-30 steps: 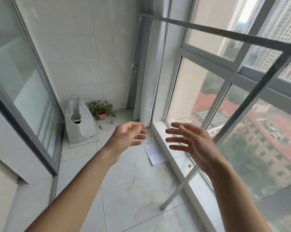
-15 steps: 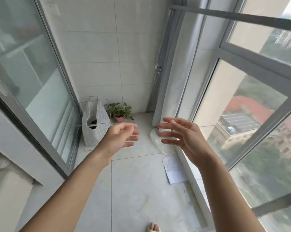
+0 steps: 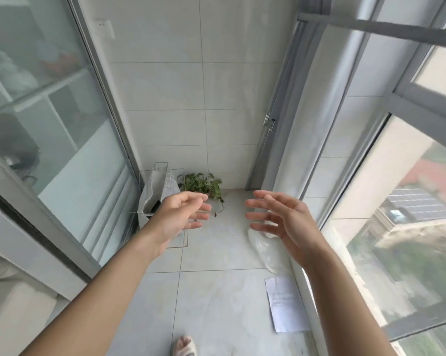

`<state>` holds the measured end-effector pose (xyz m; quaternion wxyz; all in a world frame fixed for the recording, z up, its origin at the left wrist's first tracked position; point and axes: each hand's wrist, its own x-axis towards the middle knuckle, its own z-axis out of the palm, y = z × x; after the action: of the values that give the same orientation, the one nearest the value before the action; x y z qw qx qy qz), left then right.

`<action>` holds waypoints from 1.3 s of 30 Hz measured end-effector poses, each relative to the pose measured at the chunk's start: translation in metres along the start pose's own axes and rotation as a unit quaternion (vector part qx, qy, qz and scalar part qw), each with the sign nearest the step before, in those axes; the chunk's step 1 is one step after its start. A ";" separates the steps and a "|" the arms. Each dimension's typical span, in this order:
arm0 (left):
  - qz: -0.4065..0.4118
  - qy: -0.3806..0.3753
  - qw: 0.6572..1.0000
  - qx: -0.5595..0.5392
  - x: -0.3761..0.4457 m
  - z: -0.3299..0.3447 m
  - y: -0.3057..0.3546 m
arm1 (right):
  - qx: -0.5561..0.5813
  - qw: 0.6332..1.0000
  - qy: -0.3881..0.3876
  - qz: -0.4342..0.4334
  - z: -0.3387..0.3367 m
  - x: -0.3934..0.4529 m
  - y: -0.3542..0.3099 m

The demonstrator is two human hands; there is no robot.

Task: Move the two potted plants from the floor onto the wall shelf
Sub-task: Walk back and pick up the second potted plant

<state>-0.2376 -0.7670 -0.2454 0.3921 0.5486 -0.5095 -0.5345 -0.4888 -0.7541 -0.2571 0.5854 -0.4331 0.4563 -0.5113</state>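
A pale grey tiled floor (image 3: 216, 291) runs down a narrow balcony, shut in by a large sliding glass door (image 3: 50, 129) in a grey frame on the left, a white tiled end wall (image 3: 186, 86), and a tall grey-framed window (image 3: 409, 201) on the right.

Two bare arms reach forward over the floor. The left hand (image 3: 177, 218) is held in the air with fingers loosely curved and slightly apart, gripping nothing. The right hand (image 3: 281, 215) is raised opposite it, palm turned inward, fingers spread apart and holding nothing.

A white wire rack with a white bag (image 3: 156, 194) stands on the floor in the far left corner. Just beside it, against the end wall, sits one leafy green potted plant (image 3: 202, 185); its pot is hidden behind the left hand's fingers. Only this one plant is visible.

A crumpled clear plastic bag (image 3: 267, 250) lies near the window sill, and a white sheet of paper (image 3: 285, 308) lies nearer the camera. A foot in a pale sandal (image 3: 184, 345) shows at the bottom edge.
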 end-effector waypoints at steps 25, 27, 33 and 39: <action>-0.029 -0.002 0.999 -0.036 0.375 -0.084 0.023 | -0.073 0.990 0.100 0.070 0.000 0.362 0.000; -0.042 0.003 0.999 -0.034 0.397 -0.085 0.020 | -0.072 0.991 0.085 0.077 -0.003 0.391 0.003; -0.064 0.042 0.997 0.000 0.482 -0.085 0.022 | -0.049 0.993 0.055 0.087 -0.024 0.493 -0.003; -0.088 0.079 0.993 -0.023 0.543 -0.083 0.022 | -0.046 0.991 0.023 0.120 -0.045 0.578 -0.002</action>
<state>-0.2083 -1.3118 -0.3159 0.3954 0.6228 -0.4141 -0.5332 -0.4986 -1.3311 -0.3171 0.6116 -0.3898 0.5410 -0.4257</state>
